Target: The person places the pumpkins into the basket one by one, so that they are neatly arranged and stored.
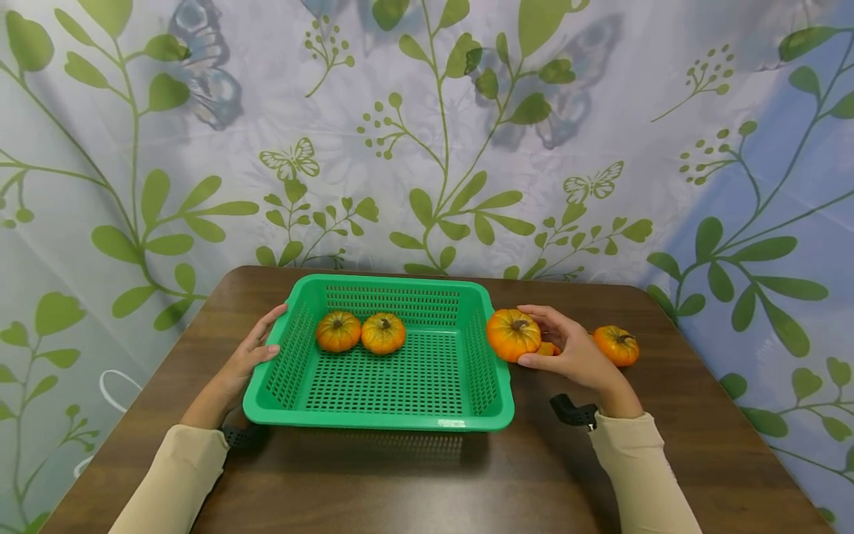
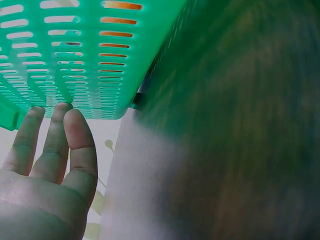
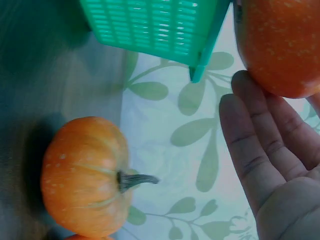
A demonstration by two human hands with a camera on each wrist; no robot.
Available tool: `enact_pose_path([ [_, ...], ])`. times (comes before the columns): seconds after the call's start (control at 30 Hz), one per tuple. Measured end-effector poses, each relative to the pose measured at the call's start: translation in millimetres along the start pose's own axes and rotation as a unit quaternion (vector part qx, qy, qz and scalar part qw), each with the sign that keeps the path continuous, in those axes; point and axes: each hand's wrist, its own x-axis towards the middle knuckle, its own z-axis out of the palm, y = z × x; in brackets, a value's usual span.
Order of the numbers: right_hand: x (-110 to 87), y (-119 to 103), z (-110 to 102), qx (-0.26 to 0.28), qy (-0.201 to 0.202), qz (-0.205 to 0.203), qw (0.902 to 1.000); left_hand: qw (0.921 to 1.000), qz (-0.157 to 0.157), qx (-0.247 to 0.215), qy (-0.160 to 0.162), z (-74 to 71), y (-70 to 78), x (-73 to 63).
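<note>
A green plastic basket (image 1: 373, 426) with slotted walls stands on the table. Inside, toward its back left, two small orange pumpkins (image 1: 338, 331) (image 1: 383, 333) sit side by side. My left hand (image 1: 243, 363) touches the basket's left side, thumb at the rim; in the left wrist view its nearly straight fingers (image 2: 81, 130) meet the outer wall. Another small pumpkin (image 1: 513, 334) is gripped by my right hand (image 1: 567, 348) at the basket's right rim. In the right wrist view, fingers lie against this held pumpkin (image 3: 282, 47).
Two more pumpkins are on the right of the table: one (image 1: 617, 345) beyond my right wrist, another (image 1: 549, 348) mostly hidden by that hand. The brown wooden table (image 1: 373, 482) backs onto a leaf-patterned cloth (image 1: 427, 148). Dark straps circle both wrists.
</note>
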Motion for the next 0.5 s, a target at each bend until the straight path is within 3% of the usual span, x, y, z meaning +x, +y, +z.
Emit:
enact_pose_path([
  [0.23,4.5,-15,0,-0.048,-0.034,-0.022,0.9980,0.9998,0.003,0.015,0.008,0.8,1.4,0.1],
  [0.5,19.3,-34,-2,-0.112,-0.090,-0.039,0.9889,0.9999,0.004,-0.011,-0.005,0.0,0.7,-1.0],
])
